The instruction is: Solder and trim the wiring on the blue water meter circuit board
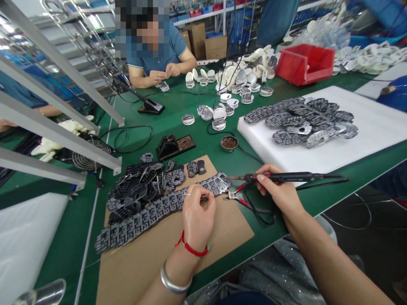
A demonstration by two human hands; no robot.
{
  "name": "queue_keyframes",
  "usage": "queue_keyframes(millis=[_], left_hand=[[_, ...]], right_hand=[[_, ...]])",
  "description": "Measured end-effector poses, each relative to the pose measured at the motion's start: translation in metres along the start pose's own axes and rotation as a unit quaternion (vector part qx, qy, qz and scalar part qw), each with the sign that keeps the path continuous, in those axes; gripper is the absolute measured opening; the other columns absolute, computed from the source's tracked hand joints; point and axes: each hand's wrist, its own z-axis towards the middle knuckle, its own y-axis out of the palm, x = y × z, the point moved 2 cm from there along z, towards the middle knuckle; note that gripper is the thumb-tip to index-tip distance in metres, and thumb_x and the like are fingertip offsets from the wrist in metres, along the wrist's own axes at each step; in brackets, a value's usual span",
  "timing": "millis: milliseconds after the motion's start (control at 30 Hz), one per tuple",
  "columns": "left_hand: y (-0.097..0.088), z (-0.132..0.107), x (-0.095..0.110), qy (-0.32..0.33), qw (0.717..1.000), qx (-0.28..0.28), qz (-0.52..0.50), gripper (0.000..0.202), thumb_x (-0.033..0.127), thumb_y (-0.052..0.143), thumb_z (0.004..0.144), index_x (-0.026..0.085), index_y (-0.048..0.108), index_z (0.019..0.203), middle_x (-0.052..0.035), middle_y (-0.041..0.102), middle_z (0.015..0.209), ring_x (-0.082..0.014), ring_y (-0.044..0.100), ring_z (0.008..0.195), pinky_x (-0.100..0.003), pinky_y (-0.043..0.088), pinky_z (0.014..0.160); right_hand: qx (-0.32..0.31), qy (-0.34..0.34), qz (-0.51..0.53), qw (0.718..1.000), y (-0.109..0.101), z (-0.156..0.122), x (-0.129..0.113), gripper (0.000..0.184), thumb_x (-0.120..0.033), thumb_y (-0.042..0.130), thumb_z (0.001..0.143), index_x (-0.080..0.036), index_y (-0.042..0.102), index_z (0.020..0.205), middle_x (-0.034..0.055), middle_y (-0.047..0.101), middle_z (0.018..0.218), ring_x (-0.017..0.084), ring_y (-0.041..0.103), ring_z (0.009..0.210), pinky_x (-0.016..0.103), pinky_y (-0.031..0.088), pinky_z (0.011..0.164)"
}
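Observation:
My right hand [276,188] grips a black soldering iron [286,177], its tip pointing left at the end of a row of circuit boards [152,214]. Fingers pinched together, my left hand [199,214] is over that row; a small dark thing shows at the fingertips, too little of it to name. The overlapping boards lie in a slanting line on a cardboard sheet [222,241]. Between my hands rest red-handled cutters [238,198]. Behind the row is a heap of loose circuit boards [136,184].
A soldering iron stand [168,146] and a small round tin [229,143] are beyond the cardboard. On the right, a white foam slab [375,127] bears more boards. Farther back are white round parts [219,114], a red bin [305,63] and a co-worker [159,55].

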Motion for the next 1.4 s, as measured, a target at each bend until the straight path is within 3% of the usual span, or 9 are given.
queue_keyframes(millis=[1400], left_hand=[[0.0012, -0.0021, -0.0011, 0.002, 1.0, -0.004, 0.005, 0.018, 0.005, 0.053, 0.079, 0.021, 0.046, 0.071, 0.0003, 0.051, 0.076, -0.0156, 0.048, 0.075, -0.03, 0.04, 0.068]], right_hand=[[-0.016, -0.001, -0.025, 1.0, 0.0028, -0.0027, -0.0054, 0.015, -0.035, 0.061, 0.086, -0.021, 0.055, 0.088, -0.0045, 0.057, 0.058, 0.01, 0.052, 0.046, 0.02, 0.041, 0.044]])
